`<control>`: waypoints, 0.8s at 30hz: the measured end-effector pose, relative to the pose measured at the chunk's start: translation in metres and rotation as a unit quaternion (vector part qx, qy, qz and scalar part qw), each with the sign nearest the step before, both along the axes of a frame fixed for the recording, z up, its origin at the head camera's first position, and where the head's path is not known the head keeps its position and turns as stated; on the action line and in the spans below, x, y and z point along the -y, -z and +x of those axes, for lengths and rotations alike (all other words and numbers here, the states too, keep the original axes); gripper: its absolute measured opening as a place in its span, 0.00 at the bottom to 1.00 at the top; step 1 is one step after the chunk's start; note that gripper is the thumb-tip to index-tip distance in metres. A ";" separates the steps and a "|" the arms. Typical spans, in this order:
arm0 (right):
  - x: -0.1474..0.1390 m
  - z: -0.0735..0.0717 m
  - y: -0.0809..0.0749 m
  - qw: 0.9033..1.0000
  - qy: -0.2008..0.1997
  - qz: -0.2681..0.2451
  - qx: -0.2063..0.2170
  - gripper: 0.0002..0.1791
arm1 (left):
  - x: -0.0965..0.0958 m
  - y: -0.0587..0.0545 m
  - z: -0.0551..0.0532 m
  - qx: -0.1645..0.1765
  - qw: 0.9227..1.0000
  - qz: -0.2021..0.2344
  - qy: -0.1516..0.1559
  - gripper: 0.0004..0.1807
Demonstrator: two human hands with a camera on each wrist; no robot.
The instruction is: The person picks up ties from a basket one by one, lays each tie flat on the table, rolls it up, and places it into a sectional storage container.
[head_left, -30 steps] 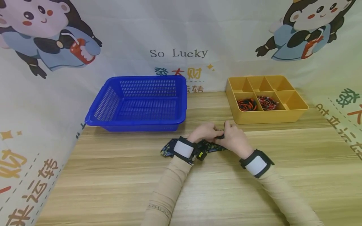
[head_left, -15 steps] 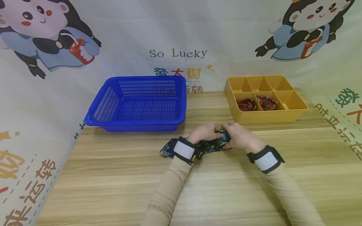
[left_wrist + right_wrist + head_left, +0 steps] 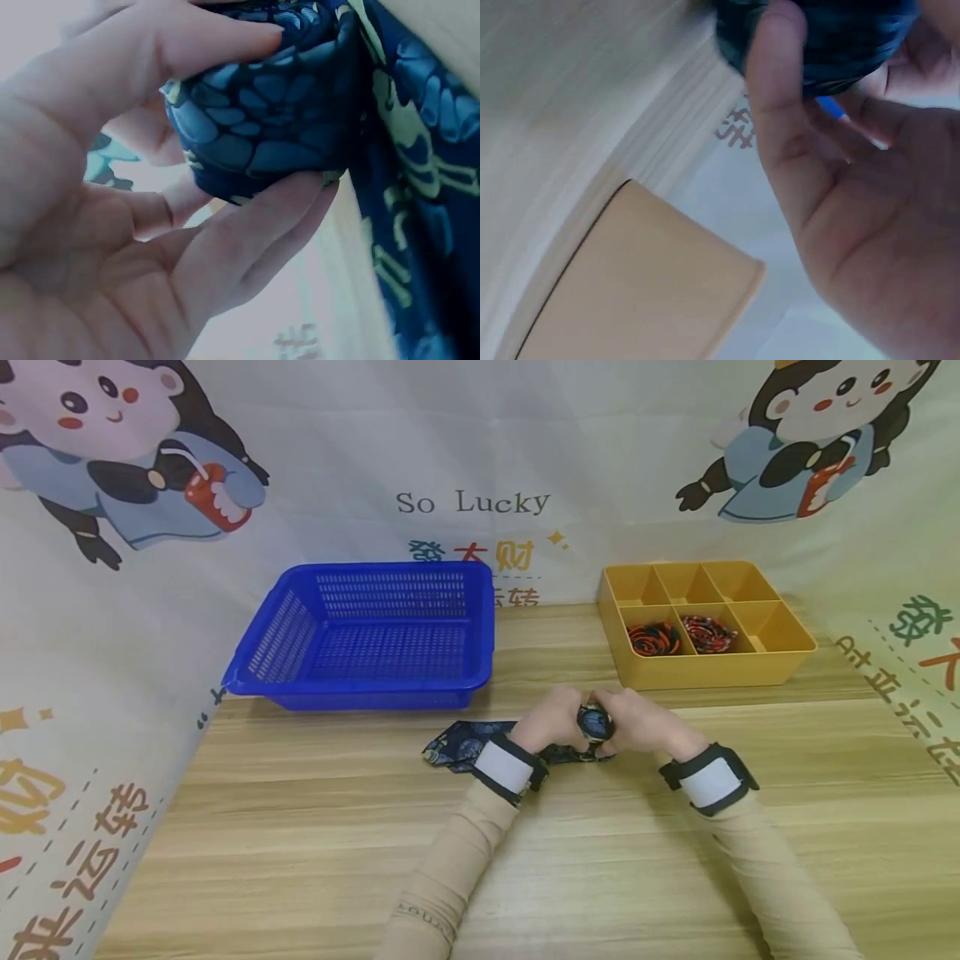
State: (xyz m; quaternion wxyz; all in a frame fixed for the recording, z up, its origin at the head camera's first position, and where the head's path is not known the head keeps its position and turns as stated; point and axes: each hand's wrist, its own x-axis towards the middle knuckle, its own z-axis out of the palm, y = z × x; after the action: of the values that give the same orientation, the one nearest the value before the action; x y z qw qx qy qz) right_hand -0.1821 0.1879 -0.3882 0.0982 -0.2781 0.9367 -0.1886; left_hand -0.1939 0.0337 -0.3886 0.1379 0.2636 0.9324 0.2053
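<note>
A dark blue necktie point(image 3: 467, 746) with blue and yellow-green figures lies partly flat on the table, its pointed wide end to the left. The other part is wound into a tight roll point(image 3: 596, 723). My left hand point(image 3: 553, 720) grips that roll from the left; in the left wrist view its thumb lies over the top edge of the roll point(image 3: 262, 120) and fingers go underneath. From the right, my right hand point(image 3: 641, 723) holds the same roll, its thumb pressed on the side of the roll point(image 3: 847, 45) in the right wrist view. Both hands hide part of the flat tie.
Behind the hands to the left stands a blue perforated basket point(image 3: 375, 699). At the back right is a yellow divided box point(image 3: 720, 672); two front compartments hold an orange-and-black coil point(image 3: 655, 639) and a red patterned coil point(image 3: 708, 633). A printed cloth point(image 3: 600, 443) hangs behind.
The roll has come into view between the hands, turned upright with its spiral facing up. My left hand has shifted slightly right, uncovering more of the tie's wide end; my right wrist has swung outward.
</note>
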 end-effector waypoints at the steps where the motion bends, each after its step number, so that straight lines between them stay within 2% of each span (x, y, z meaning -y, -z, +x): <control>1: -0.001 -0.001 0.001 1.000 -0.007 -0.004 0.005 0.28 | 0.002 0.002 -0.002 0.012 1.000 0.008 -0.003 0.16; 4: -0.002 -0.003 0.004 1.000 -0.019 -0.009 0.015 0.24 | 0.006 0.006 -0.007 0.039 0.999 0.024 -0.003 0.13; 8: -0.001 -0.004 0.007 0.999 -0.031 -0.008 0.004 0.22 | 0.007 0.008 -0.009 0.041 0.999 0.010 0.006 0.14; 10: 0.001 -0.003 0.007 0.999 -0.034 -0.007 -0.008 0.22 | 0.004 0.006 -0.006 0.030 0.999 -0.015 0.006 0.17; 14: 0.006 -0.001 0.008 0.999 -0.031 0.000 -0.021 0.24 | -0.002 -0.004 0.005 0.009 0.998 -0.066 0.004 0.30; 16: 0.007 -0.001 0.008 1.000 -0.025 0.004 -0.019 0.25 | -0.003 -0.008 0.009 0.006 0.997 -0.076 0.004 0.31; 19: 0.006 0.000 0.006 1.000 -0.013 0.005 -0.005 0.25 | -0.003 -0.008 0.008 0.010 0.999 -0.052 -0.002 0.25; 22: 0.002 0.001 -0.001 1.000 0.004 0.004 0.030 0.34 | -0.001 -0.003 0.003 0.024 0.999 -0.027 -0.028 0.21; 24: -0.001 0.003 -0.008 0.998 0.017 0.003 0.056 0.40 | 0.000 0.001 0.000 0.034 0.998 -0.018 -0.052 0.24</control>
State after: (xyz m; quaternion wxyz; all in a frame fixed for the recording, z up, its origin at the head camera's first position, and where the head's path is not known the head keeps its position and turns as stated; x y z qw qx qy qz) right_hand -0.1792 0.1886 -0.3806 0.1479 -0.2504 0.9351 -0.2024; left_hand -0.1938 0.0333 -0.3893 0.1628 0.2048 0.9433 0.2043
